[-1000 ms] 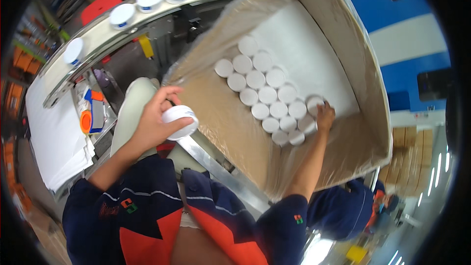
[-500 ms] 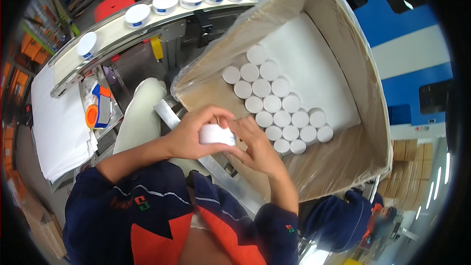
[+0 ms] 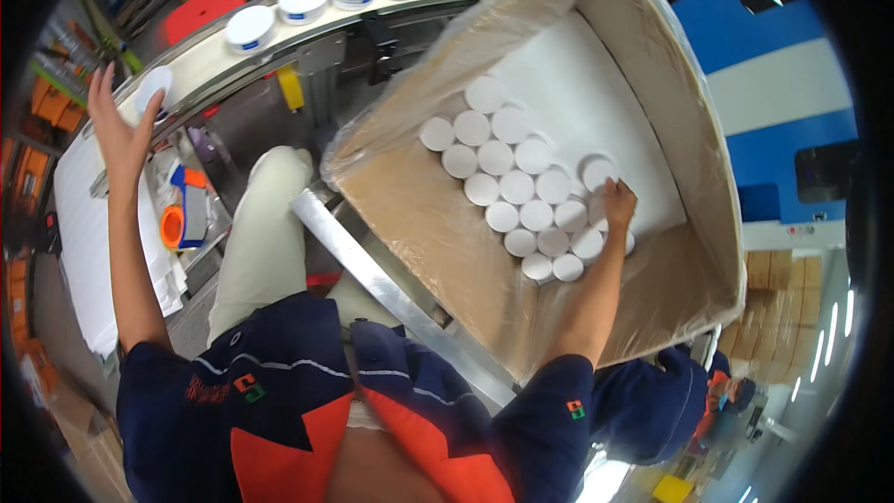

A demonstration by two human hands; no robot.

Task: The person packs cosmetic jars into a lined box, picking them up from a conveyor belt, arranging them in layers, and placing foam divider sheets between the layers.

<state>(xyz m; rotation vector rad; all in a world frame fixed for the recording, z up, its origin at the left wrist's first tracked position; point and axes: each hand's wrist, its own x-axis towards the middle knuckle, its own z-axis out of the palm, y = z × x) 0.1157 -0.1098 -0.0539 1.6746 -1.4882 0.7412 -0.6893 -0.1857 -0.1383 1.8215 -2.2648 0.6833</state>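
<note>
Inside the lined carton, my right hand (image 3: pixel 618 204) grips the near edge of a round white jar (image 3: pixel 596 170), beside the packed white jars (image 3: pixel 516 187). These stand close together in staggered rows on a white sheet (image 3: pixel 636 137), their flat round faces up. Over at the left end of the conveyor, my left hand (image 3: pixel 122 130) is open, fingers spread, with the thumb overlapping another white jar (image 3: pixel 155 88). Whether the thumb presses on that jar, I cannot tell. Several more jars (image 3: pixel 304 3) with blue labels stand in a line on the conveyor belt (image 3: pixel 203 63).
Clear plastic film covers the carton's walls (image 3: pixel 410 251). A metal bar (image 3: pixel 372 291) runs between my lap and the carton. An orange-and-blue tape dispenser (image 3: pixel 191 210) and white sheets (image 3: pixel 88 242) lie at the left. Another person's dark sleeve (image 3: pixel 652 405) shows at lower right.
My hands, together around a jar before, are now apart. The right has carried a jar into the carton, right of the packed ones; the left has reached to the conveyor's end jar.
</note>
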